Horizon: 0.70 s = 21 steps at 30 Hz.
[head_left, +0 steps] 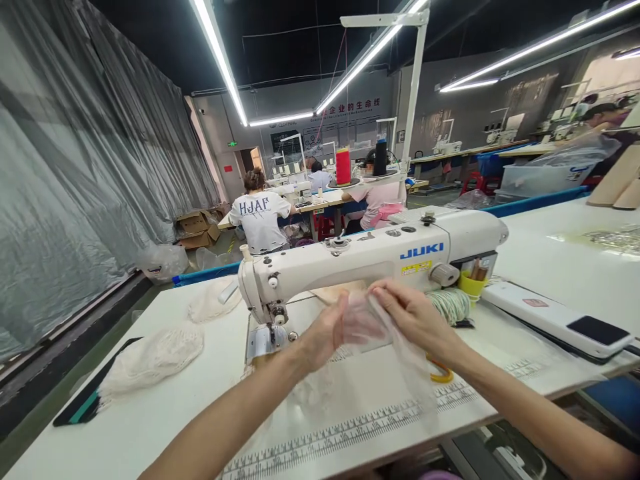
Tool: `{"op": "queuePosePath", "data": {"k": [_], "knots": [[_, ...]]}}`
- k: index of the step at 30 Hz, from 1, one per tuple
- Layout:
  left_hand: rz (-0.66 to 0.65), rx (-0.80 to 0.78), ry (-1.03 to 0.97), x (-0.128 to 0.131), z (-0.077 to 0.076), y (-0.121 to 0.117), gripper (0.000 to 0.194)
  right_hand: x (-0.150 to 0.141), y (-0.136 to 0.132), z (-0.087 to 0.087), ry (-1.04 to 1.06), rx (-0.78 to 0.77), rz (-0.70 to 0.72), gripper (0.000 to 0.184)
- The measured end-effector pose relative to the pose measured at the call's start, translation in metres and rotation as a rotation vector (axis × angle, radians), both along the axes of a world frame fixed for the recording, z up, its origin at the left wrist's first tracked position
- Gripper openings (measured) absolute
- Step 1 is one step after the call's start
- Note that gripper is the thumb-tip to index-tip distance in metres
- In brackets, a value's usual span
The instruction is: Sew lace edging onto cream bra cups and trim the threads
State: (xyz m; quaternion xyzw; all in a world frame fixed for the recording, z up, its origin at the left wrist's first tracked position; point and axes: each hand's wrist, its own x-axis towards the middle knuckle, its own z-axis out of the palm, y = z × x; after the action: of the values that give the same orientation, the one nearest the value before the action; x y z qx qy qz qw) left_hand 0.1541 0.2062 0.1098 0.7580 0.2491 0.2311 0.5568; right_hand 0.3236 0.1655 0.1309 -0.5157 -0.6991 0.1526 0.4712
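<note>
Seemingly white fabric, white sewing machine with blue lettering, red thread cone, yellow cup

Single head view, from the wearer's head, facing forward and down. Left hand and right hand close, ahead of and below lens. Sewing machine near, just beyond the grip. Wide angle: ruler strip on wearer's side of grip, seated co-worker and far wall well beyond, ceiling lights above.

A grey curtain hangs at the left, cardboard boxes near its far end. Strip lights run overhead. A person in a white shirt faces away.
</note>
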Motion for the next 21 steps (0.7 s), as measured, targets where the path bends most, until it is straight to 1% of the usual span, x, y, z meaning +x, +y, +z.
{"op": "queuePosePath", "data": {"k": [1, 2, 3, 6, 8, 9, 12, 15, 18, 21], "knots": [[-0.018, -0.136, -0.082, -0.004, 0.004, -0.013, 0.067, -0.006, -0.001, -0.002, -0.026, -0.018, 0.026, 0.033], [0.011, -0.231, -0.120, -0.011, 0.007, -0.025, 0.066, -0.012, -0.004, -0.004, -0.038, -0.049, 0.056, 0.034], [0.071, -0.276, -0.111, -0.018, 0.008, -0.036, 0.061, -0.017, -0.007, -0.006, -0.042, -0.102, 0.102, 0.033], [0.276, -0.259, -0.042, -0.049, 0.009, -0.060, 0.043, -0.029, -0.024, -0.011, -0.047, -0.340, 0.341, 0.029], [0.321, -0.241, -0.047, -0.072, 0.008, -0.073, 0.038, -0.036, -0.035, -0.013, -0.026, -0.464, 0.462, 0.032], [0.314, -0.250, -0.050, -0.082, 0.007, -0.078, 0.037, -0.041, -0.040, -0.015, 0.002, -0.486, 0.479, 0.033], [0.261, -0.361, -0.026, -0.104, 0.001, -0.096, 0.036, -0.061, -0.050, -0.021, 0.087, -0.477, 0.480, 0.037], [0.265, -0.445, 0.043, -0.115, -0.007, -0.113, 0.033, -0.083, -0.053, -0.030, 0.066, -0.398, 0.515, 0.037], [0.289, -0.451, 0.075, -0.125, -0.013, -0.126, 0.025, -0.097, -0.053, -0.040, -0.013, -0.334, 0.515, 0.035], [0.293, -0.449, 0.080, -0.136, -0.014, -0.133, 0.025, -0.106, -0.054, -0.047, -0.059, -0.330, 0.522, 0.035]]}}
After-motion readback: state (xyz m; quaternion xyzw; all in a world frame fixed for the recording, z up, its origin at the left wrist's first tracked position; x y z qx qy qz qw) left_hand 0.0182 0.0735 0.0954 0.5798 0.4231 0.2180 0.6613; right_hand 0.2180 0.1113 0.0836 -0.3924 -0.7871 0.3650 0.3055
